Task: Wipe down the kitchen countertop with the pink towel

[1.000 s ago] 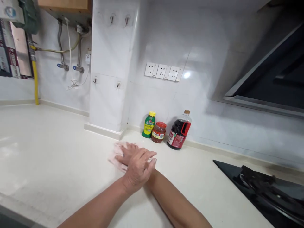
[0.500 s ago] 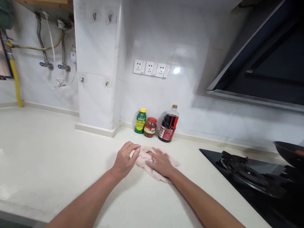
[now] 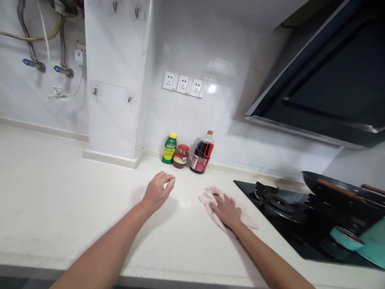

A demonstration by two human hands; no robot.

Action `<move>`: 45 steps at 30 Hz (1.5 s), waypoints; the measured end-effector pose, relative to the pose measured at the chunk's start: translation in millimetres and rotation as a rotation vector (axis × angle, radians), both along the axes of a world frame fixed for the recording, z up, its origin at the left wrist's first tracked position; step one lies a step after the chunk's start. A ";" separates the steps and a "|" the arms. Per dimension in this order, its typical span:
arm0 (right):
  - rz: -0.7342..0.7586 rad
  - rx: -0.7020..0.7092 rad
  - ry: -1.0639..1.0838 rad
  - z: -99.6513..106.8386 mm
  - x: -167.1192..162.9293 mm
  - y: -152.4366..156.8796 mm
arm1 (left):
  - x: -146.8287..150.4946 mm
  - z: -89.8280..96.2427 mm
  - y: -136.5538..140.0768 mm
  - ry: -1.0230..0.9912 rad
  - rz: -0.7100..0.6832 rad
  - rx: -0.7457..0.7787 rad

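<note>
Pressing the flat, open right hand [image 3: 226, 209] down on the soft, light pink cloth [image 3: 210, 200] lying on the white table [image 3: 60, 192] beside the black stove [image 3: 288, 216], best pinched at a loose edge, and holding the left hand [image 3: 157, 191] half curled, empty.

We are in a home kitchen. A pale countertop [image 3: 60, 192] runs along white tiled walls. At three o'clock sits a black gas hob [image 3: 288, 208] with a dark wok [image 3: 337, 188] on it, under a slanted range hood [image 3: 325, 88] at two o'clock. At twelve o'clock three condiment bottles [image 3: 188, 151] stand against the wall beneath a row of sockets [image 3: 182, 84]. At ten o'clock, water pipes with valves [image 3: 45, 60] run down the wall.
</note>
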State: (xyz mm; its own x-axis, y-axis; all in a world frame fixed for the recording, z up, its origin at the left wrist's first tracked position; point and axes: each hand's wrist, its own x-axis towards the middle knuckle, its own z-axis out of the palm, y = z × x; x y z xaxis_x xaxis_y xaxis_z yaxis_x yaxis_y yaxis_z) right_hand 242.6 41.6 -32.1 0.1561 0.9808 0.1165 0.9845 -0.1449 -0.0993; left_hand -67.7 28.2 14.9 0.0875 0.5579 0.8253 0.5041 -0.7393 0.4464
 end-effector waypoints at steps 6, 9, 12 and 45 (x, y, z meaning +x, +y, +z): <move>0.521 -0.043 0.038 6.8 -107.7 -81.1 | -2.7 -14.8 7.5 0.077 -0.009 -0.201; 0.897 -0.091 0.225 12.5 -139.3 -116.9 | -6.3 -18.0 11.3 0.083 -0.026 -0.231; 1.134 -0.080 0.304 14.9 -144.2 -119.2 | -11.0 -16.7 15.0 0.045 -0.048 -0.287; 0.091 0.153 -0.138 -39.9 157.6 -71.4 | 3.4 -13.5 -1.1 0.438 -0.184 -0.542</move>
